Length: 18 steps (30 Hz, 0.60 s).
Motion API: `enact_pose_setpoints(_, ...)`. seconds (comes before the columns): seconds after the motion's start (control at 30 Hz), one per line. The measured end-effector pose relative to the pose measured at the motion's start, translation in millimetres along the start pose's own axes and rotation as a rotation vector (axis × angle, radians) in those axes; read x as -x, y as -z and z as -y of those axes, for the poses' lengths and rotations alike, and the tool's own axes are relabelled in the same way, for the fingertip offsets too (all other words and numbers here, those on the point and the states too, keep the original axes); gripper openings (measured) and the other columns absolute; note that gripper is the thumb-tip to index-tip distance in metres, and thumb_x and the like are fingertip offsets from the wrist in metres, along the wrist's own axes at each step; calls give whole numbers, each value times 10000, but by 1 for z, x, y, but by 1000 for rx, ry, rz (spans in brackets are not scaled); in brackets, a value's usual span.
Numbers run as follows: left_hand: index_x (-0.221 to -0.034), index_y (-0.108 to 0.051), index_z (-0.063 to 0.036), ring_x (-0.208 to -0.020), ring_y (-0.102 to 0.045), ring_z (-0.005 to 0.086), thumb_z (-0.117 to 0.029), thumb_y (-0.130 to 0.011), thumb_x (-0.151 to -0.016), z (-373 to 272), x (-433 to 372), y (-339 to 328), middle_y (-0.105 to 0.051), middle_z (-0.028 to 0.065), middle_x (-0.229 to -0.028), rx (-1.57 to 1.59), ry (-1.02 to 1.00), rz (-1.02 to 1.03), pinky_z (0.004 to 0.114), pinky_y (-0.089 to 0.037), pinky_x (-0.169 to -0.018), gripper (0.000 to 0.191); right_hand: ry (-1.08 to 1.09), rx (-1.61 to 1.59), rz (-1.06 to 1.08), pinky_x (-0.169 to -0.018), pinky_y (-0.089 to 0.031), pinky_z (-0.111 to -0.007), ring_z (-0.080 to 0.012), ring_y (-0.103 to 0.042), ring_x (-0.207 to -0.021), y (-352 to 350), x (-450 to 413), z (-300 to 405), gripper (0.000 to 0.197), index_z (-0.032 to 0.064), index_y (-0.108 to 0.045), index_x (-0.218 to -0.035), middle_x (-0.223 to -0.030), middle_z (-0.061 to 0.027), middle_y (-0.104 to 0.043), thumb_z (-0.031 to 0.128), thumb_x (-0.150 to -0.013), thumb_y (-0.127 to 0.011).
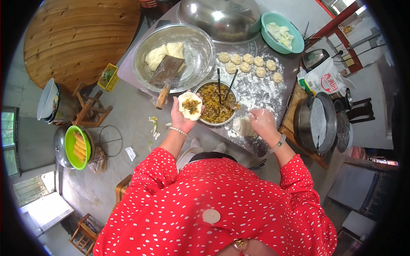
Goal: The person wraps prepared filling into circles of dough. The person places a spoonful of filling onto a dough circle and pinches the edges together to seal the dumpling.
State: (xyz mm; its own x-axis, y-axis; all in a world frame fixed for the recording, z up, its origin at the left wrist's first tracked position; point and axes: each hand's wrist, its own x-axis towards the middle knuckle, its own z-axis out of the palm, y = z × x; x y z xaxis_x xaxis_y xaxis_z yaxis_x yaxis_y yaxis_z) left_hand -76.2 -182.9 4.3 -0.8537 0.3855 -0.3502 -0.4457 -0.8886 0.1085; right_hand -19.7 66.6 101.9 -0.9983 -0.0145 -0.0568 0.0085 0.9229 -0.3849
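On the palm of my left hand (181, 119) lies a round dough wrapper (185, 112) with a heap of chopped filling (191, 105) at its middle. My right hand (262, 121) grips a metal spoon (245, 110), whose bowl carries some filling at the rim of a steel bowl (237, 92). Chopped yellow-green filling (214, 107) fills that bowl, and a pair of dark chopsticks (219, 84) stands in it. Just below the spoon, cut dough pieces (242, 125) rest on the floured table (261, 92).
Pleated buns (245, 67) sit in rows behind the filling. A large steel basin (201, 68) holds dough (163, 52), with a wooden-handled cleaver (167, 72) across its rim. At the back are an upturned perforated steel basin (221, 19) and a green bowl (298, 43). A steamer pot (299, 123) stands right.
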Motion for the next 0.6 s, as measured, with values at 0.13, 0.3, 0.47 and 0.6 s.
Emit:
enact_pose_setpoints(0.13, -1198, -427, -101, -1046, -489, 319, -519, -269, -880, -2, 10, 17, -495, 170, -1164, -21, -30, 3, 471, -432, -807, 549, 156, 5, 21, -530, -464, -399, -323, -566, -559, -24, -4, 8, 164, 36, -550, -578, -569, -159, -551, 125, -710, -508)
enact_pose_setpoints(0.3, -1154, -445, -75, -1021, -507, 320, -532, -266, -877, 5, 17, 26, -511, 175, -1143, -19, -18, -93, 483, -445, -786, 564, 314, 54, -24, -498, -458, -397, -319, -568, -543, -56, -12, 27, 97, 32, -539, -749, -600, -144, -564, 83, -749, -456)
enact_pose_setpoints(0.47, -1189, -429, -92, -1064, -480, 320, -519, -274, -878, 4, 16, 31, -491, 181, -1171, -42, -23, -67, 480, -430, -808, 550, 331, 127, -43, -545, -475, -381, -299, -597, -592, -77, -42, 43, 182, -32, -541, -866, -669, -154, -596, 98, -804, -429)
enact_pose_setpoints(0.6, -1190, -428, -92, -1063, -483, 320, -518, -272, -879, 4, 16, 30, -491, 182, -1173, -37, -15, -61, 481, -429, -812, 550, 298, 206, 29, -544, -478, -384, -288, -605, -597, -85, -48, 41, 174, -24, -538, -841, -660, -152, -598, 104, -806, -425)
